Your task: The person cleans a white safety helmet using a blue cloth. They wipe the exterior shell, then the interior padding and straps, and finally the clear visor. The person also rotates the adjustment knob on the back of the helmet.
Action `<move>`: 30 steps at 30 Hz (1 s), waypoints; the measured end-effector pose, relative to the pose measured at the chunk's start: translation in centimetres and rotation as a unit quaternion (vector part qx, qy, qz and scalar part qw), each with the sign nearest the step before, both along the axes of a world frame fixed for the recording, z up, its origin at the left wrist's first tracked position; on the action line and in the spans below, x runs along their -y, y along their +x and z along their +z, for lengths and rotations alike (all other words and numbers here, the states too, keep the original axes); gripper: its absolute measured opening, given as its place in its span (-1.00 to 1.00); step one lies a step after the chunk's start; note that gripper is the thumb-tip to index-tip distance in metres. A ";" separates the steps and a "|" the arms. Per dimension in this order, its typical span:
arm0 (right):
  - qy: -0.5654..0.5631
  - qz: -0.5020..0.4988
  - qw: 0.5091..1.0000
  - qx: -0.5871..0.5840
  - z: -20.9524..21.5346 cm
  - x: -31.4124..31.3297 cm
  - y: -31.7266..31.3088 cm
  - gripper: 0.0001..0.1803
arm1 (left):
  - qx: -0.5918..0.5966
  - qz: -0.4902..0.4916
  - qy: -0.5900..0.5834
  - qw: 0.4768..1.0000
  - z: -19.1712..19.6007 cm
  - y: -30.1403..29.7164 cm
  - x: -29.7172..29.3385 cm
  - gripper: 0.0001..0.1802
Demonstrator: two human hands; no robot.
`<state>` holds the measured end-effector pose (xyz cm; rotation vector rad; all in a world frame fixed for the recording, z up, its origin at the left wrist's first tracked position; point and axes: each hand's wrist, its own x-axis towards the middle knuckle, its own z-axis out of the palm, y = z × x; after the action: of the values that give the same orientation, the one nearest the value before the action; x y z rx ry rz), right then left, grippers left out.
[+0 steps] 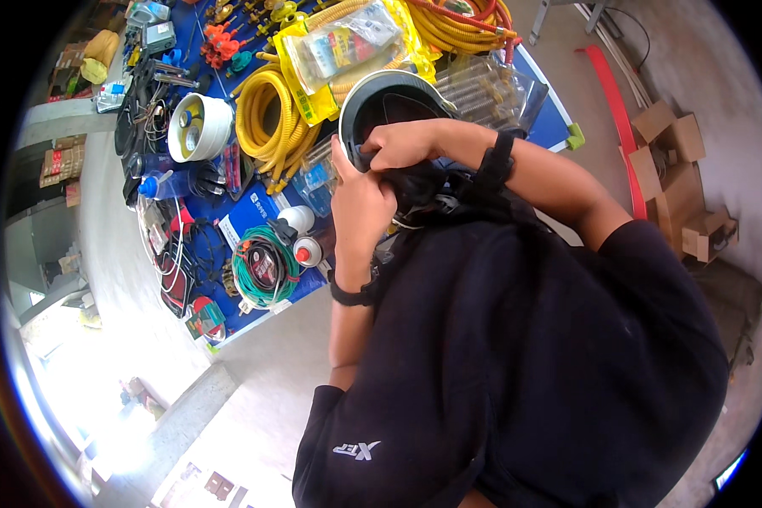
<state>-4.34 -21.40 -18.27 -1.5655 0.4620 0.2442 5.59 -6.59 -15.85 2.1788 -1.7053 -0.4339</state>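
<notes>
Both arms bend inward so that the hands meet over a round, white-rimmed thing like a helmet [395,82], which sits near the front edge of the blue table [547,121], its dark hollow turned up toward the view. The left forearm rises almost straight from the lower part of the view, a black band [356,293] around its wrist; the left hand [361,205] shows its back, one finger stretched up along the near left side of the rim while other fingers curl inward. The right forearm slants in from the right, bent at the elbow, with a broader black strap [494,161] at the wrist, and the right hand [405,144] reaches over the opening — knuckles raised, fingers folded down toward the dark lining, just above the left hand. Whether either set of fingertips pinches the lining or only presses on it, I cannot tell; the hands themselves hide the contact. Black material bunches beneath the right wrist. Left of the hands lies a coil of yellow hose [268,118] — beyond it stands a white tub [215,127], and nearer the person sits a green cable coil [289,267].
</notes>
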 end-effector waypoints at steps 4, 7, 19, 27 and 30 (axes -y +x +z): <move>-0.073 0.117 0.990 0.018 1.0 1.7 0.2 -0.75 | 0.002 0.000 -0.026 1.000 0.3 -0.7 0.0 -0.77; -0.018 0.146 0.989 -0.007 1.4 3.2 0.4 -0.78 | 0.032 -0.006 -0.022 0.999 0.8 -1.5 0.2 -0.79; 0.145 0.036 0.980 0.129 3.1 4.0 -9.3 -0.55 | -0.045 0.073 -0.024 0.996 -0.6 0.8 -0.6 -0.79; 0.126 -0.243 0.885 0.376 14.6 3.0 -15.2 -0.65 | -0.019 0.096 -0.078 0.992 -2.4 3.2 -1.3 -0.22; 0.058 -0.124 0.873 0.468 16.0 6.3 -16.5 -0.62 | 0.052 0.097 -0.048 0.993 -2.1 3.9 -1.7 0.05</move>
<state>-20.88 -27.69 -2.31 -1.3027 -0.1269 -0.6662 9.49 -4.86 -17.92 2.3040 -1.5128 -0.1867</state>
